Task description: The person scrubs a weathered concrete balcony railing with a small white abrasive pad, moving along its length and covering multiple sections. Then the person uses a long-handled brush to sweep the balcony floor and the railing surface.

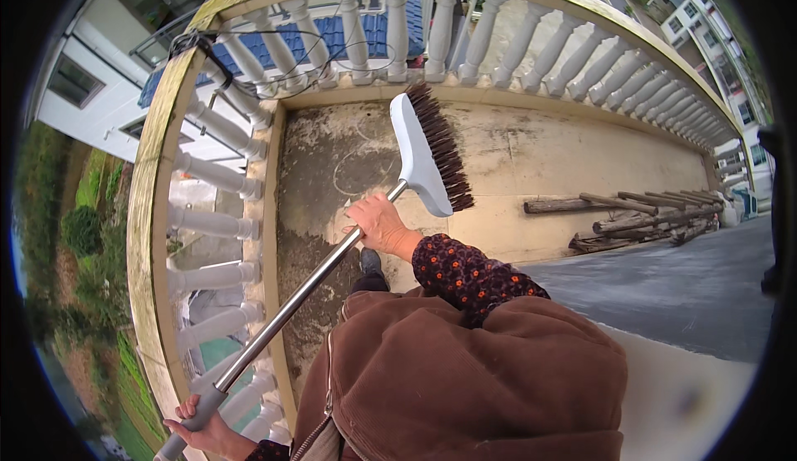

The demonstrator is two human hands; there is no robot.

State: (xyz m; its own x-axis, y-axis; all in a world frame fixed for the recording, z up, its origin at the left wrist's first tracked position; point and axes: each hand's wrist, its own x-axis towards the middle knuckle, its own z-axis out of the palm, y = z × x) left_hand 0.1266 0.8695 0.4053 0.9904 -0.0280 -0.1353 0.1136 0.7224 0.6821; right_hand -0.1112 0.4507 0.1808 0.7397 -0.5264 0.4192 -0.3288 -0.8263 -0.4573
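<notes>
A broom with a white head (414,153) and dark brown bristles is held raised in front of me, tilted across the view. My right hand (381,224) is closed round its metal pole (299,299) just below the head. Lower left, my left hand (208,431) grips the grey sleeve (205,406) near the pole's other end. The bristles point to the right, over the balcony floor (498,143); whether they touch anything cannot be told. Both forearms wear dark sleeves with an orange flower pattern.
A balustrade with white balusters (215,221) and a weathered rail (146,231) runs along the left and far sides. Black cables (190,41) are bundled at its corner. Wooden poles (660,212) lie piled at the right by a grey surface (654,287). My shoe (371,262) stands on stained concrete.
</notes>
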